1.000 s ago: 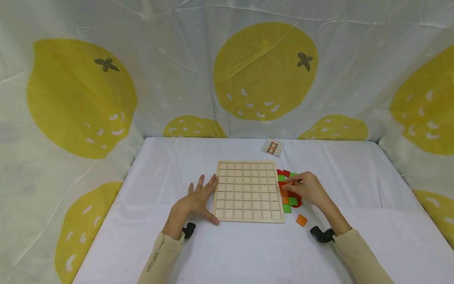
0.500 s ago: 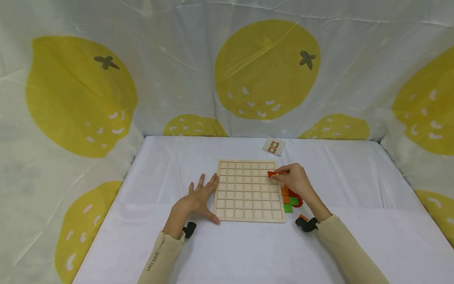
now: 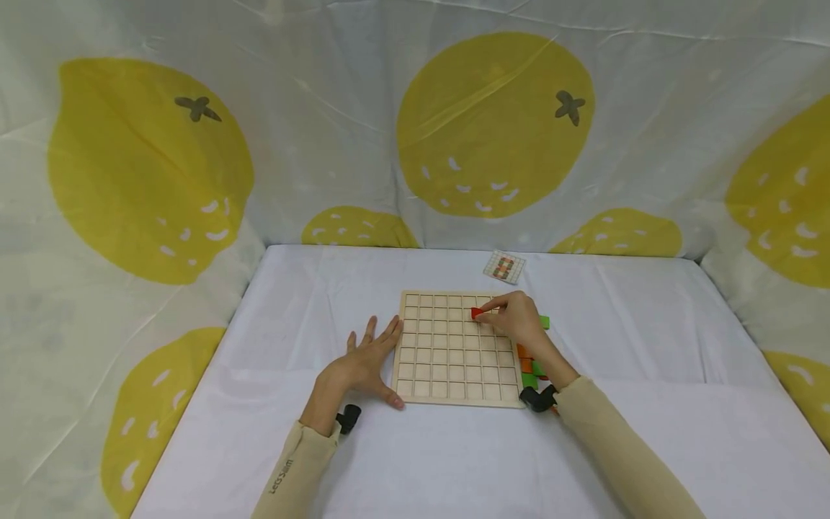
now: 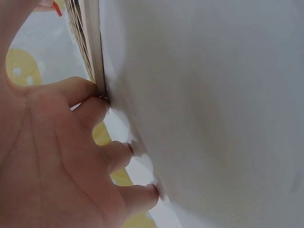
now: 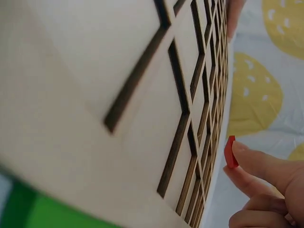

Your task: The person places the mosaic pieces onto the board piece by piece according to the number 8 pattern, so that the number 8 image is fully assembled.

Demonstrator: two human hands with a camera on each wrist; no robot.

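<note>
A square wooden grid board (image 3: 439,357) lies on the white table. My left hand (image 3: 358,369) has its fingers spread, and the fingertips and thumb touch the board's left edge; in the left wrist view the fingertips (image 4: 95,111) rest at the board's side and on the cloth. Between thumb and finger, my right hand (image 3: 519,321) pinches a small red tile (image 3: 476,313) over the upper right of the grid. The right wrist view has this red tile (image 5: 231,153) held just above the board, seen edge-on.
Along the board's right side lie loose tiles, orange (image 3: 526,365) and green (image 3: 529,380), partly hidden by my right arm. A green tile (image 3: 545,322) shows beyond my right hand. A small patterned card (image 3: 504,267) lies behind the board. Lemon-print cloth (image 3: 493,122) hangs behind the table.
My right hand has picked up a red tile from the loose tiles and moved left with it, over the grid. My left hand has stayed at the board's left edge.
</note>
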